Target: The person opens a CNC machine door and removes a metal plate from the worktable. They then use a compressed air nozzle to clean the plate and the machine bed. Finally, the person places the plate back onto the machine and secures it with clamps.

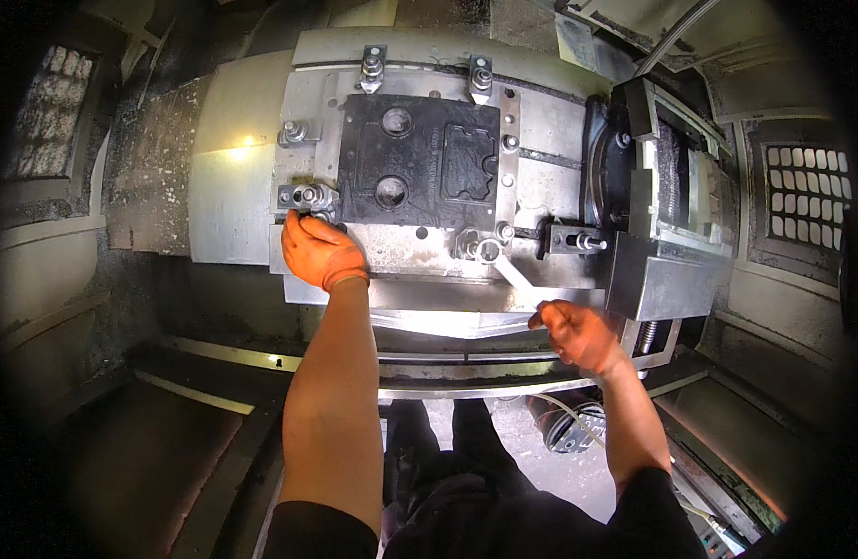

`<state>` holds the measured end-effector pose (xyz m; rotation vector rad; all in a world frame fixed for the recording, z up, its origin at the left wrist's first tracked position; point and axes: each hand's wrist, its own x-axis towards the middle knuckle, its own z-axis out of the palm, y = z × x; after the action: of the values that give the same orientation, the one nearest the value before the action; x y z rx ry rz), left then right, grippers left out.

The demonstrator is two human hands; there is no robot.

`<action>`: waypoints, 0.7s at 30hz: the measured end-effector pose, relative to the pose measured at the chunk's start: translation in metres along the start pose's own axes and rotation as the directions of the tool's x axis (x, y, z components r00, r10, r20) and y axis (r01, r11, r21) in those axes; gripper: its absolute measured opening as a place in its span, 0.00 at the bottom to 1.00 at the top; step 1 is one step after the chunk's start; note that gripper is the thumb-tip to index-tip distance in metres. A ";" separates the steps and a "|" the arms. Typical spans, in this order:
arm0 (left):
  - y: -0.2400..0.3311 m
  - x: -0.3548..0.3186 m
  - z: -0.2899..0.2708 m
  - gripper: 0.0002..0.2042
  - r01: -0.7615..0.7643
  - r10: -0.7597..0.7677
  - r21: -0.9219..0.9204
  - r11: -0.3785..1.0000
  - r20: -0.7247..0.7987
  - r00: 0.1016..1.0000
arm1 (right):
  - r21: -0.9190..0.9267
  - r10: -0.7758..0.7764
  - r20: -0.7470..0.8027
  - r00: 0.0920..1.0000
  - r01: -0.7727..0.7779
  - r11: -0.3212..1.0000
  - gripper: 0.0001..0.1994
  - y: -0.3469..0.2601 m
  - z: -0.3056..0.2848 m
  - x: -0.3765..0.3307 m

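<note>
In an orange glove, my left hand (322, 253) curls its fingers against the near side of a step clamp (308, 197); its fingertips are partly hidden. My right hand (583, 337), gloved the same, is closed on the near end of a ring spanner (516, 279). The spanner's ring end sits at the near right clamp nut (468, 245), by the plate's corner. Between these clamps lies a dark, rectangular cast plate (419, 160) with two round recesses and a raised outline, flat on a metal fixture (391, 244).
More bolted clamps stand along the far edge (373, 69) and at the left (298, 132). A bulky metal unit with a round face (666, 186) rises at the right. Machine walls with grille windows (806, 191) flank both sides. A hose and a round object (573, 427) lie below on the floor.
</note>
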<state>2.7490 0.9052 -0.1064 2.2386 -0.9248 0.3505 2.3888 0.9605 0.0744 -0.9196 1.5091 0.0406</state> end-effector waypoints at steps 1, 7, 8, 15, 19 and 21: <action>0.001 0.000 0.000 0.20 0.005 -0.005 0.001 1.000 0.009 1.000 | -0.056 -0.007 0.001 1.000 0.007 0.998 0.24 0.000 0.002 0.003; 0.001 -0.001 0.000 0.20 -0.003 0.003 -0.001 1.000 0.001 1.000 | -0.200 0.028 -0.081 0.996 -0.044 0.979 0.25 0.005 0.009 0.032; -0.001 -0.001 0.000 0.20 -0.009 0.009 0.001 1.000 -0.003 1.000 | -0.232 0.059 -0.072 0.996 -0.074 0.970 0.26 0.008 0.006 0.038; 0.004 0.000 -0.001 0.19 -0.002 0.002 -0.016 1.000 0.002 1.000 | -0.055 -0.566 -0.217 0.795 0.569 0.821 0.27 0.106 0.108 0.069; 0.006 -0.004 -0.006 0.23 0.045 -0.042 -0.036 0.998 0.080 0.996 | 0.812 0.138 -0.289 0.947 0.166 0.559 0.35 0.010 0.226 0.044; 0.006 -0.002 -0.008 0.23 0.059 -0.057 -0.020 0.998 0.094 0.994 | 0.851 0.057 -0.184 0.981 0.130 0.509 0.35 0.017 0.219 0.050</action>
<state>2.7437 0.9083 -0.0986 2.2721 -0.9049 0.2090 2.5659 1.0629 -0.0193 -0.1097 1.4118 -0.8125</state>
